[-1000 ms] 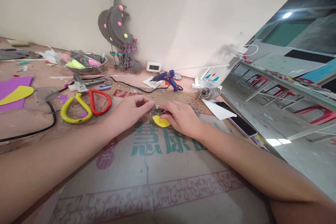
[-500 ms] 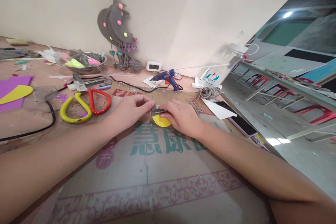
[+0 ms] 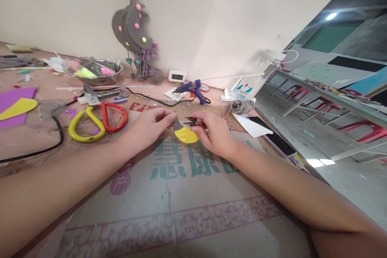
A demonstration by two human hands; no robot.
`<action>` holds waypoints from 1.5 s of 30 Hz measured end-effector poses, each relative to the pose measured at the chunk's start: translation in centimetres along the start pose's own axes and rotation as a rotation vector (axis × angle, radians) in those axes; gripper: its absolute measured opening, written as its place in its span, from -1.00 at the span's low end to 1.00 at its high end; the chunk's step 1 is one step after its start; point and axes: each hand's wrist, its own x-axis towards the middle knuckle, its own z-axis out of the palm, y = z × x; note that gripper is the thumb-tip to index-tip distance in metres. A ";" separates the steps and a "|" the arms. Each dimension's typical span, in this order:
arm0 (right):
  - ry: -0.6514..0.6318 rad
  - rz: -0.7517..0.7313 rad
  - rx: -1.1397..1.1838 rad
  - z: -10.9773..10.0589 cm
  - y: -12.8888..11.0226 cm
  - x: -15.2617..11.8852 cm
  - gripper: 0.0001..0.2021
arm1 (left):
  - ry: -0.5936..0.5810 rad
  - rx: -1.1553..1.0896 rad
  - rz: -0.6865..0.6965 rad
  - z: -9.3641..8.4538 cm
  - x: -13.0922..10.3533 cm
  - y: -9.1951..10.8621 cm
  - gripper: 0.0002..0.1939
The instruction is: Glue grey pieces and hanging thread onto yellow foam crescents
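Left hand (image 3: 155, 125): grasping; thumb and fingers pinch the left edge of the grey piece.
Right hand (image 3: 217, 134): grasping the dark snips (image 3: 191, 121); fingers curled round them, tips pointing left, look slightly parted.
Grey piece (image 3: 177, 125): between both hands, over the printed sheet.
Yellow piece (image 3: 186, 135): directly against the grey piece, rounded edge towards the person. Right thumb at its right side; contact unclear.
Printed sheet (image 3: 139, 205): spread on the worktop (image 3: 24, 139) below the forearms; green characters, purple band.
Scissors (image 3: 105, 115): flat on worktop, left of left hand; one yellow handle, one red, blades pointing away.
Glue gun (image 3: 193, 88): beyond the hands, nozzle left, over a small white card (image 3: 176, 94).
Timer (image 3: 177, 75): behind glue gun, near the wall (image 3: 196, 16); digits too small to read.
Twine (image 3: 242, 107): grey bundle right of glue gun, just in front of the clear bottle (image 3: 252, 82).
Phone (image 3: 278, 141): right of right hand, partly under white paper (image 3: 252, 126).
Moons (image 3: 134, 24): grey, dotted with coloured balls, hanging at the wall.
Bowl (image 3: 116, 76): left of moons, bright bagged bits inside.
Purple sheet (image 3: 21, 119): far left, yellow offcut (image 3: 22, 108) on top.
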 end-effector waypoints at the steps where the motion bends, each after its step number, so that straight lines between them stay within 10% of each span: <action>1: -0.005 0.015 0.005 0.0 0.0 0.0 -0.70 | 0.003 -0.004 0.006 0.0 0.0 -0.1 -0.66; 45: -0.053 0.218 0.109 0.8 0.8 -0.2 -0.95 | -0.074 0.135 0.082 -0.1 -0.1 0.3 -0.73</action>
